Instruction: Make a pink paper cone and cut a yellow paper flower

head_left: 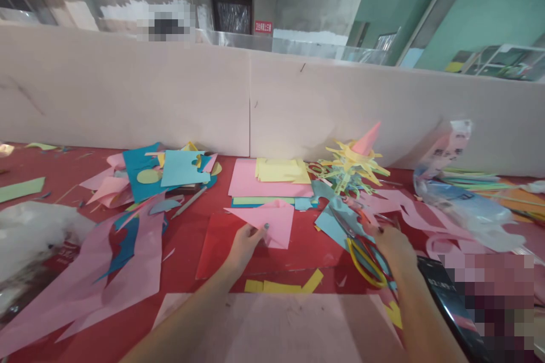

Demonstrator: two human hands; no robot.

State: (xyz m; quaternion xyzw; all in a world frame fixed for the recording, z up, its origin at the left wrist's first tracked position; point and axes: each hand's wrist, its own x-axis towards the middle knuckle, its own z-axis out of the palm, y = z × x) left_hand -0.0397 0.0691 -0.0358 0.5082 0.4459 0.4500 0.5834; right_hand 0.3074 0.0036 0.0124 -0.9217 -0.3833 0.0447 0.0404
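My left hand (247, 243) is closed on the lower edge of a folded pink paper piece (272, 220) and holds it over a red sheet (221, 244) on the red table. Over to the right, my right hand (394, 244) rests on a pair of yellow-handled scissors (361, 255) lying among blue and pink scraps. Its fingers curl down over the handles; whether they grip them I cannot make out.
Stacked pink and yellow sheets (272, 178) lie behind the folded piece, with a yellow and green cut-paper tangle (353, 164) beside them. Blue and pink offcuts (162, 173) cover the left side. A clear plastic bag (460, 198) and a black device (451, 306) sit at right. A beige partition (255, 102) backs the table.
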